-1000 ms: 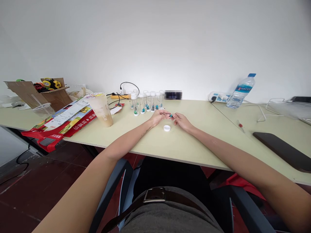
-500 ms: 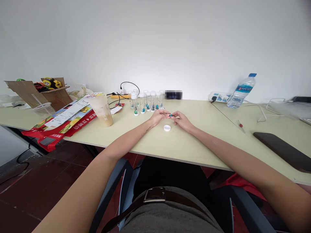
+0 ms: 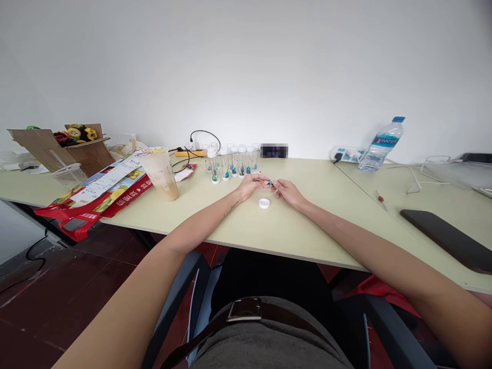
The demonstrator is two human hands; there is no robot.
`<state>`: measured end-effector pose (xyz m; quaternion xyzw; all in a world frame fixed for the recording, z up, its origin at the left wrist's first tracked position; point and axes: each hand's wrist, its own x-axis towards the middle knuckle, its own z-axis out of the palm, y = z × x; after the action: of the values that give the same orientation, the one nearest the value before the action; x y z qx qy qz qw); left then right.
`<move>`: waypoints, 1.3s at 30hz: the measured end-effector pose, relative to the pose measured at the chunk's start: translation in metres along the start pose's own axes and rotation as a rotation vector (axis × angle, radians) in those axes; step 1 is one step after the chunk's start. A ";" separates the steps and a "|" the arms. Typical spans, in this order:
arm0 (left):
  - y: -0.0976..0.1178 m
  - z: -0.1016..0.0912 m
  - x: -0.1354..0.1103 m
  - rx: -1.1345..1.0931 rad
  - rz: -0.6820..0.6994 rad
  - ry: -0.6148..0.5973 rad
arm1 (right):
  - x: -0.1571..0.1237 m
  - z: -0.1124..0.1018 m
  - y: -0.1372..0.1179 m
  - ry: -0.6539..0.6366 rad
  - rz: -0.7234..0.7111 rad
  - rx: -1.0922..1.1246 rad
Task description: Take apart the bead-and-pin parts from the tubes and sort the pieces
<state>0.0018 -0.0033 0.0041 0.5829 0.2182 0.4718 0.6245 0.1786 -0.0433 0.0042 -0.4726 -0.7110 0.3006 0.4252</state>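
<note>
Desk (image 3: 269, 230): two-handed fingertip pinch running

Takeaway cup (image 3: 163, 179) is standing left of the clear tube cluster (image 3: 241, 161). Left hand (image 3: 252, 186) is working just front-right of the tubes, right hand (image 3: 288, 193) farther right; both are gripping with fingertips. White cap (image 3: 264, 203) is lying front-right of the tubes, nearer the person. Small teal piece (image 3: 270, 183) is being pinched between the hands, front-right of the tubes.

Grey top (image 3: 269, 346), brown buckled belt (image 3: 216, 325)
</note>
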 end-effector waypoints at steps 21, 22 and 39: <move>-0.004 -0.003 0.003 -0.025 0.015 0.018 | -0.002 0.000 -0.002 0.022 -0.005 0.027; -0.004 -0.003 0.003 -0.024 0.015 0.021 | -0.002 0.000 -0.001 0.016 -0.005 0.026; -0.004 -0.002 0.002 -0.004 -0.002 0.028 | -0.004 -0.001 -0.001 0.055 -0.002 0.022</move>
<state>0.0021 -0.0001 0.0006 0.5749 0.2267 0.4799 0.6227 0.1793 -0.0472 0.0042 -0.4752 -0.6964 0.2947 0.4499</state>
